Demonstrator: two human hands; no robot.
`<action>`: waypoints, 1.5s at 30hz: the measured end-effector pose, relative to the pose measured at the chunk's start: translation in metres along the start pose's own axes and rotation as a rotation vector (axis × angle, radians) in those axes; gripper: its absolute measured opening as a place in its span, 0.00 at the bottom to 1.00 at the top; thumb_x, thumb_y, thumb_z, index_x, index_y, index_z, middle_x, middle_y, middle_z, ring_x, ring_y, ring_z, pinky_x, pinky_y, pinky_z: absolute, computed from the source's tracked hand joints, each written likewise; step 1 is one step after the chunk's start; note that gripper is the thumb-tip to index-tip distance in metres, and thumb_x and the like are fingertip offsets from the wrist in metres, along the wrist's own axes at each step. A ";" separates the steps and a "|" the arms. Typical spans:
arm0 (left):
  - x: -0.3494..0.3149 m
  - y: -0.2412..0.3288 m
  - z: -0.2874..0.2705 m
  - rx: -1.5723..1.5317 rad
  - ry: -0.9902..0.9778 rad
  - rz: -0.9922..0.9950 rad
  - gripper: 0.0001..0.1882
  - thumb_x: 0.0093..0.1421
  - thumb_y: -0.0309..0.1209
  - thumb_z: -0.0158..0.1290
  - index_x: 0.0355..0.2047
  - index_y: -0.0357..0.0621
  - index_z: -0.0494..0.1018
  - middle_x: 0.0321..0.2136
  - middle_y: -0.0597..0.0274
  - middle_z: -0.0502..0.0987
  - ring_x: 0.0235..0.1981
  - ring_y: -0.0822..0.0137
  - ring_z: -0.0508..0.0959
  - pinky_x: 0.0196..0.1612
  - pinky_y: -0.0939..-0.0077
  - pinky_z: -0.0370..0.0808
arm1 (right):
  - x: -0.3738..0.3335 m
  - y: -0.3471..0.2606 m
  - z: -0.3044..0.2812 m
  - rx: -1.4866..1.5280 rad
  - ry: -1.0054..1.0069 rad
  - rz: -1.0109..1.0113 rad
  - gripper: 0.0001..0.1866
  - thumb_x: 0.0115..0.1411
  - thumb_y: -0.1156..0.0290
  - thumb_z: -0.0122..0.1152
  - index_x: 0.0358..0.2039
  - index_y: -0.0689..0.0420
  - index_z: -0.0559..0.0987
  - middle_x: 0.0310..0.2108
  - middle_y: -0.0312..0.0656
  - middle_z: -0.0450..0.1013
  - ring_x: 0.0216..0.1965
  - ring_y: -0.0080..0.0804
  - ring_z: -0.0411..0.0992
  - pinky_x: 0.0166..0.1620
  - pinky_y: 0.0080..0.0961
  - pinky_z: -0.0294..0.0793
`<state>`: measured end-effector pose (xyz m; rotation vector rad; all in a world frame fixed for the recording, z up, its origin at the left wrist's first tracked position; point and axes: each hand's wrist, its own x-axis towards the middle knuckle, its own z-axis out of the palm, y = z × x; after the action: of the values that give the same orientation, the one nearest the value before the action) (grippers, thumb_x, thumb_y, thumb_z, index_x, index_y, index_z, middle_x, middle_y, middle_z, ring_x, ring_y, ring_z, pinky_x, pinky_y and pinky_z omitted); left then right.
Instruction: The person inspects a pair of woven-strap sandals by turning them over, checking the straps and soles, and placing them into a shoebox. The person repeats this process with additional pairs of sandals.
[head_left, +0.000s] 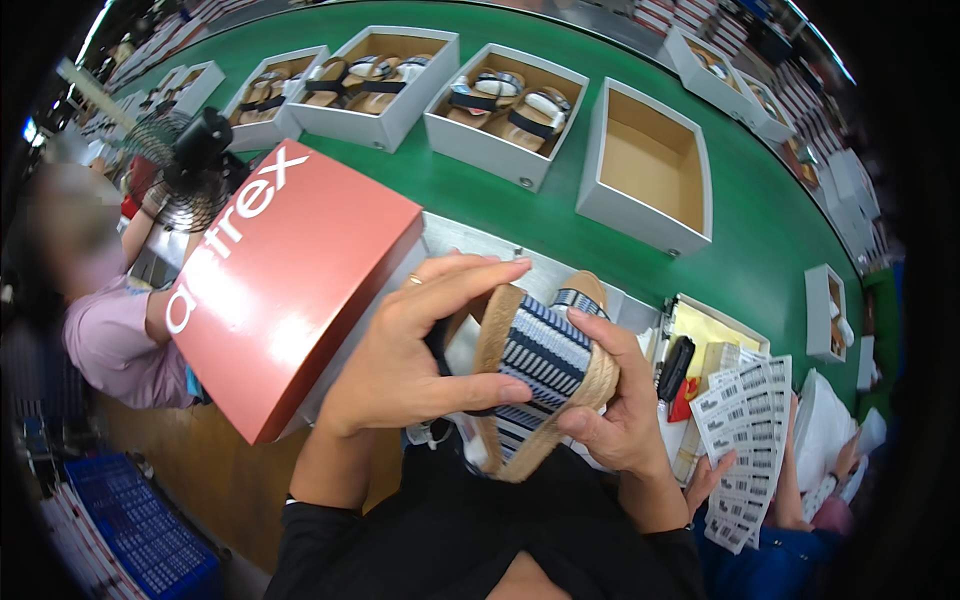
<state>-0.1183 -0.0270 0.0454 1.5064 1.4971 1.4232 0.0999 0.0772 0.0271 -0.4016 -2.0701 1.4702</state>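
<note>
In front of my chest I hold a sandal (545, 350) with blue-and-white striped woven fabric and a braided, straw-coloured sole edge. My left hand (405, 345) grips it from the left, thumb pressed on the edge and fingers stretched over the top. On the other side, my right hand (622, 400) has its thumb and fingers closed around the sole edge. A tan toe end with a striped strap (580, 297) shows behind; I cannot tell if it belongs to a second sandal. A large coral-coloured box lid (300, 290) is close beside my left hand.
Open white boxes hold sandals (515, 105) across the green work surface (395, 180); another open box (648, 165) shows its brown inside. At left are a fan (190, 165) and a person (115, 330). At right, another person's hand (708, 485) holds barcode label sheets (745, 440) beside a tray (720, 318).
</note>
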 end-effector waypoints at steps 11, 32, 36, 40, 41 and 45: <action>-0.011 0.036 -0.012 0.551 -0.078 0.354 0.30 0.41 0.48 0.70 0.45 0.51 0.81 0.45 0.64 0.82 0.56 0.57 0.74 0.66 0.48 0.59 | -0.088 0.077 -0.030 -0.016 0.291 0.663 0.31 0.68 0.69 0.53 0.67 0.63 0.58 0.62 0.48 0.63 0.61 0.35 0.65 0.61 0.30 0.66; 0.003 -0.049 0.092 0.184 0.189 0.174 0.46 0.51 0.36 0.69 0.65 0.33 0.58 0.55 0.41 0.72 0.54 0.49 0.76 0.56 0.64 0.73 | -0.024 0.021 -0.020 0.398 0.271 0.444 0.26 0.70 0.64 0.51 0.64 0.63 0.63 0.62 0.45 0.63 0.61 0.33 0.65 0.55 0.34 0.76; 0.021 -0.026 0.061 -0.113 0.209 0.065 0.39 0.55 0.32 0.66 0.63 0.32 0.61 0.47 0.50 0.80 0.46 0.66 0.81 0.49 0.73 0.76 | -0.030 -0.002 -0.038 -0.141 0.530 0.237 0.13 0.63 0.74 0.61 0.48 0.62 0.80 0.37 0.43 0.77 0.39 0.31 0.76 0.41 0.24 0.76; 0.024 -0.009 0.038 -0.364 -0.001 -0.108 0.33 0.55 0.29 0.64 0.59 0.32 0.67 0.44 0.56 0.80 0.44 0.72 0.80 0.49 0.76 0.76 | 0.004 -0.026 -0.055 -0.506 0.450 -0.207 0.18 0.61 0.68 0.63 0.50 0.62 0.80 0.43 0.44 0.77 0.46 0.34 0.74 0.50 0.29 0.72; 0.024 -0.008 0.039 -0.439 -0.068 -0.165 0.32 0.55 0.29 0.64 0.59 0.33 0.67 0.44 0.56 0.80 0.43 0.73 0.80 0.49 0.76 0.76 | 0.014 -0.031 -0.055 -0.621 0.391 -0.288 0.20 0.61 0.67 0.63 0.51 0.62 0.79 0.45 0.45 0.76 0.49 0.35 0.73 0.53 0.29 0.71; 0.018 -0.015 0.041 -0.538 -0.155 -0.196 0.29 0.57 0.27 0.63 0.58 0.32 0.68 0.44 0.57 0.80 0.43 0.73 0.79 0.48 0.77 0.77 | 0.024 -0.010 -0.047 -0.044 0.024 0.080 0.26 0.65 0.63 0.58 0.60 0.62 0.72 0.49 0.46 0.74 0.51 0.33 0.70 0.57 0.28 0.67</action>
<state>-0.0885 0.0045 0.0262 1.0784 1.0252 1.4091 0.1099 0.1230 0.0542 -0.5223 -2.0927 1.4603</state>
